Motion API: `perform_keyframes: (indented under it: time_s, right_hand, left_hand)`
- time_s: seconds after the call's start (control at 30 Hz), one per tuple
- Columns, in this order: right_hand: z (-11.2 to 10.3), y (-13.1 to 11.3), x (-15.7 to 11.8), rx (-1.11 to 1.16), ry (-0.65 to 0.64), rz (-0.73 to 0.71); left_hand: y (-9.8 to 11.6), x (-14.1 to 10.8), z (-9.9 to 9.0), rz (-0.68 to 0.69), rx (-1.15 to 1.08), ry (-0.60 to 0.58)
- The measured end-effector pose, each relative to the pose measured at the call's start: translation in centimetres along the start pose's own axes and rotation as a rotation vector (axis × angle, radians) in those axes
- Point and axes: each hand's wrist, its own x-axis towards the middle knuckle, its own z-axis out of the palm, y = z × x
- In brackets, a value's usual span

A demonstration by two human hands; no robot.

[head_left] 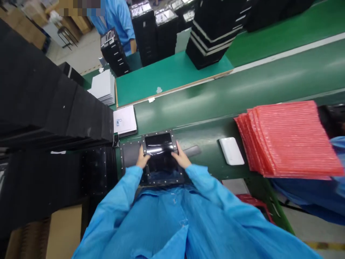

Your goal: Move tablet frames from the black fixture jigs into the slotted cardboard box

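A black framed panel (161,163) with a glossy dark middle and small studs along its border lies in front of my body. My left hand (142,158) grips its left edge, the thumb resting on the face. On the opposite edge, my right hand (182,156) holds it the same way, thumb on the front. Partly beneath it, to the left, is a dark grey studded plate (131,154). A flat grey strip (193,150) sticks out to the right beyond my right hand; its other end is hidden.
Tall black stacks (54,90) crowd the left. A white power-bank-like block (231,151) lies right, beside a pile of red bubble-wrap bags (293,140). White papers (124,119) lie ahead. Across the green bench (194,104), a person in blue (115,18) stands behind black stacks.
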Motion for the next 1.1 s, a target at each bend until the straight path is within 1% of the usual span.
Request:
perform_keyframes:
  time_s: [0.07,0.1,0.17,0.3,0.33,0.4,0.43,0.47,0.5,0.53,0.57,0.6,0.63,0.67,0.7,0.73,0.8,0.83,0.9,0.97,1.0,1.03,1.1]
  right_hand:
    - [-0.1,-1.8,4.9,0.018,-0.002,-0.042]
    - [-0.1,-2.4,6.6,0.028,-0.004,-0.054]
    - [0.0,-2.9,8.5,0.043,0.005,-0.079]
    - [-0.3,-2.9,8.4,0.034,0.056,-0.149]
    - [-0.3,-2.9,8.4,0.035,0.059,-0.154]
    - [-0.2,-2.8,8.8,0.041,0.035,-0.133]
    - [-0.1,-2.8,9.0,0.042,0.016,-0.114]
    - [0.1,-2.7,9.3,0.038,0.001,-0.096]
    - [0.2,-2.6,9.5,0.027,-0.007,-0.083]
    - [0.4,-2.6,9.6,0.004,-0.003,-0.082]
    - [0.4,-2.6,9.6,-0.033,0.015,-0.093]
    - [0.5,-2.6,9.5,-0.083,0.046,-0.119]
    - [0.4,-2.6,9.3,-0.147,0.084,-0.158]
    - [0.3,-2.7,9.0,-0.223,0.122,-0.212]
    - [0.3,-2.9,8.7,-0.31,0.156,-0.277]
    - [0.2,-3.1,8.4,-0.404,0.18,-0.351]
    - [0.4,-3.7,7.8,-0.601,0.176,-0.517]
    - [0.6,-3.9,7.6,-0.696,0.134,-0.607]
    - [1.1,-4.2,7.4,-0.849,-0.02,-0.785]
    - [1.5,-4.1,7.5,-0.945,-0.175,-0.912]
    - [1.6,-3.9,7.6,-0.977,-0.22,-0.942]
    - [1.6,-3.7,7.7,-1.006,-0.238,-0.948]
    - [1.6,-3.6,8.0,-1.062,-0.228,-0.915]
  left_hand:
    - [2.6,4.0,0.0,-0.01,0.012,0.077]
    - [3.4,5.4,0.1,-0.02,0.015,0.106]
    - [4.3,6.8,0.4,-0.023,0.028,0.146]
    - [4.9,6.4,1.0,0.054,0.079,0.182]
    - [5.2,6.3,1.2,0.055,0.098,0.196]
    - [5.8,5.9,1.7,0.006,0.155,0.266]
    - [5.9,5.3,1.9,-0.012,0.203,0.305]
    - [5.9,4.2,2.1,-0.005,0.268,0.315]
    - [5.6,2.7,2.3,0.037,0.345,0.272]
    - [5.0,0.7,2.5,0.114,0.425,0.165]
    - [4.1,-1.7,2.6,0.216,0.501,0.007]
    - [3.0,-4.1,2.6,0.331,0.561,-0.202]
    - [1.6,-6.4,2.5,0.441,0.602,-0.376]
    - [0.3,-8.4,2.4,0.535,0.644,-0.491]
    - [-1.0,-9.8,2.2,0.614,0.693,-0.562]
    - [-2.1,-10.7,2.1,0.689,0.74,-0.607]
    - [-3.5,-10.7,1.8,0.824,0.832,-0.662]
    - [-3.8,-10.2,1.8,0.888,0.867,-0.683]
    - [-4.1,-9.0,2.0,0.996,0.916,-0.703]
    - [-4.1,-8.3,2.3,1.074,0.931,-0.67]
    - [-4.2,-8.1,2.4,1.105,0.925,-0.641]
    - [-4.2,-8.1,2.6,1.132,0.912,-0.612]
    - [-4.2,-8.2,3.0,1.171,0.871,-0.568]
